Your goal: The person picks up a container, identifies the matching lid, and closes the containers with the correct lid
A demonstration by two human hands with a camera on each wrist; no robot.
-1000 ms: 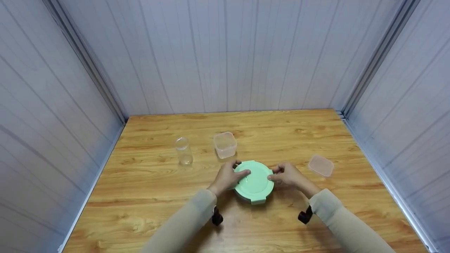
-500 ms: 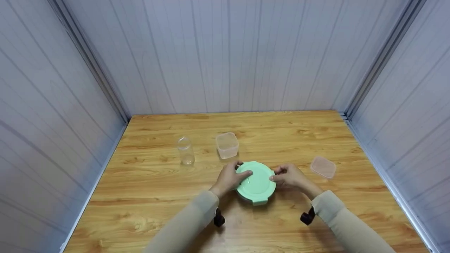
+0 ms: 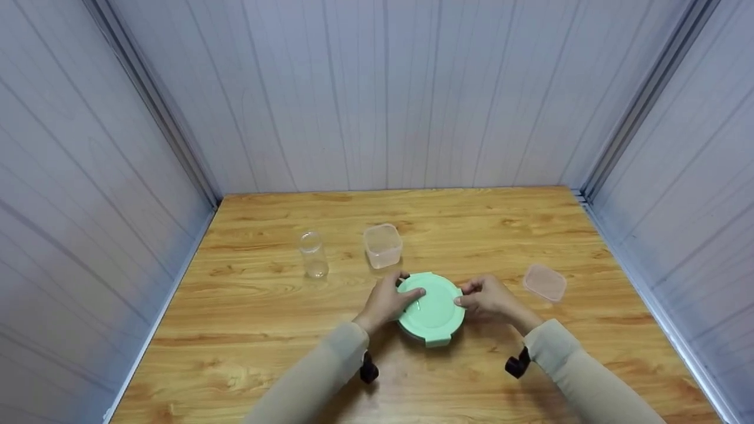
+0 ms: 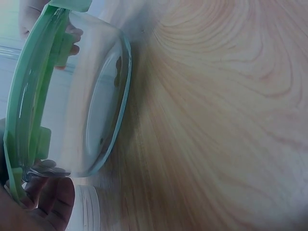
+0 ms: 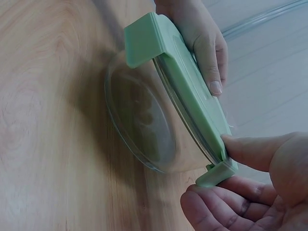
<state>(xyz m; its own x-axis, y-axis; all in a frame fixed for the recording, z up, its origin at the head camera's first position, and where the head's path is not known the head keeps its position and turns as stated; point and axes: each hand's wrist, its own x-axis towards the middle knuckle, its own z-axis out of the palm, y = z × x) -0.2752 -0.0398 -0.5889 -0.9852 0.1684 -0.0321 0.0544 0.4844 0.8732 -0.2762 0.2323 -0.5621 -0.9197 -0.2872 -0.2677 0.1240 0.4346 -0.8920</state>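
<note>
A round glass food container [image 4: 108, 91] stands on the table under a mint-green lid [image 3: 439, 309] with side latches. My left hand [image 3: 386, 301] grips its left side, thumb on top of the lid and fingers curled down around the edge. With the right hand [image 3: 490, 299] I pinch the latch [image 5: 217, 174] on the right edge, thumb above and fingers beneath. In the right wrist view another latch [image 5: 144, 41] on the near side angles outward. The glass looks see-through, with no contents visible.
Behind the round container stands a clear square tub [image 3: 383, 247] without a lid. A clear cylindrical jar [image 3: 314, 256] is to its left. At the right lies a flat translucent square lid [image 3: 545, 282]. White panel walls [image 3: 383, 100] border the wooden table [image 3: 247, 347] on three sides.
The head view has shifted slightly, so everything appears a little further right and lower. Both hands keep the same hold on the lidded container.
</note>
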